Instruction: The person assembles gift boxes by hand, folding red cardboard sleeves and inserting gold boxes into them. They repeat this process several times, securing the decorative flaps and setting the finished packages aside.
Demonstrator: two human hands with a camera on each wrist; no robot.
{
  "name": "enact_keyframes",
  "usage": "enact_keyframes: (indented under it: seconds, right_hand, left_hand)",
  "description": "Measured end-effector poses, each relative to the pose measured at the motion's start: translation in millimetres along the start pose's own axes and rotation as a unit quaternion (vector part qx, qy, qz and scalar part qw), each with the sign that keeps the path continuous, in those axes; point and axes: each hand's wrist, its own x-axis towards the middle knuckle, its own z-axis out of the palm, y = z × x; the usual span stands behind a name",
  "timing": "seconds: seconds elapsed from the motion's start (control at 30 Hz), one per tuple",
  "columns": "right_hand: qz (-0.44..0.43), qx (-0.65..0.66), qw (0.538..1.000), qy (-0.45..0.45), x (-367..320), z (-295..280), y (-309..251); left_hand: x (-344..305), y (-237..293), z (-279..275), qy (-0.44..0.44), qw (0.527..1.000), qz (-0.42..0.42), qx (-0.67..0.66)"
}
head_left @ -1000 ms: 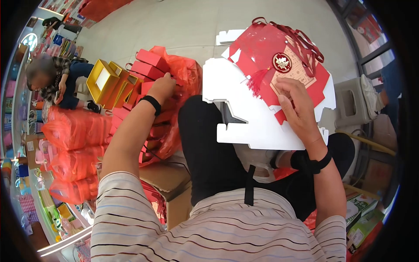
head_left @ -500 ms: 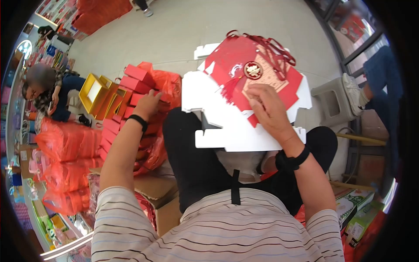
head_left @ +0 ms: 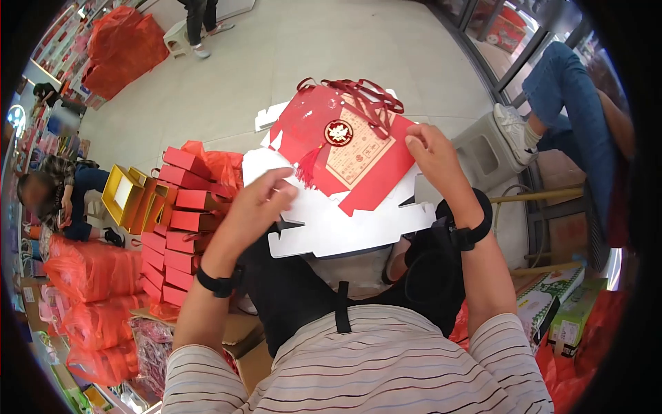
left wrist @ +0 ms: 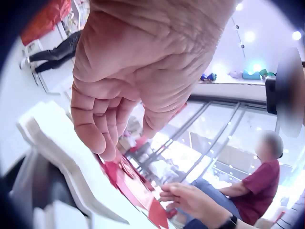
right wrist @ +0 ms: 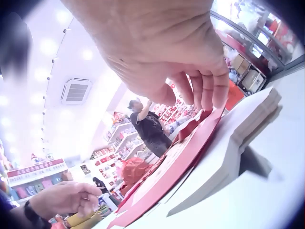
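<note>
A stack of red sheets (head_left: 386, 176) with a tan printed panel (head_left: 358, 153), a round emblem (head_left: 338, 132), a tassel (head_left: 307, 165) and dark red ribbons (head_left: 376, 103) lies on flat white cardboard (head_left: 331, 234) across the lap. Over the cardboard's left side, my left hand (head_left: 252, 210) hangs with loosely bent fingers; its palm (left wrist: 138, 71) holds nothing in the left wrist view. My right hand (head_left: 445, 165) is at the red stack's right edge. In the right wrist view its fingertips (right wrist: 219, 95) touch that edge, the thumb standing apart.
Red boxes (head_left: 189, 221) are piled at the left, beside yellow boxes (head_left: 124, 196) and red plastic bundles (head_left: 89, 269). A grey stool (head_left: 483, 152) stands at the right near a seated person's legs (head_left: 562, 96). Another person (head_left: 52, 193) sits at far left.
My left hand has come away from the red boxes to the cardboard's left side. My right hand has moved from over the printed panel to the stack's right edge. The head view has shifted.
</note>
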Motion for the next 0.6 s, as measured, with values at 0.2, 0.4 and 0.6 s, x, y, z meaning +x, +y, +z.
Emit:
enact_keyframes:
  seconds: [0.2, 0.4, 0.6]
  right_hand:
    - [0.073, 0.021, 0.991, -0.106, -2, 0, -5]
    - [0.14, 0.098, 0.973, -0.158, -9, 0, -27]
    - [0.167, 0.253, 0.941, -0.152, -30, 1, -40]
  left_hand:
    - [11, -8, 43, -0.022, 0.985, 0.097, 0.143]
    - [-1, -13, 50, 0.009, 0.979, 0.113, 0.168]
    - [0, -10, 37, 0.139, 0.979, 0.128, 0.069]
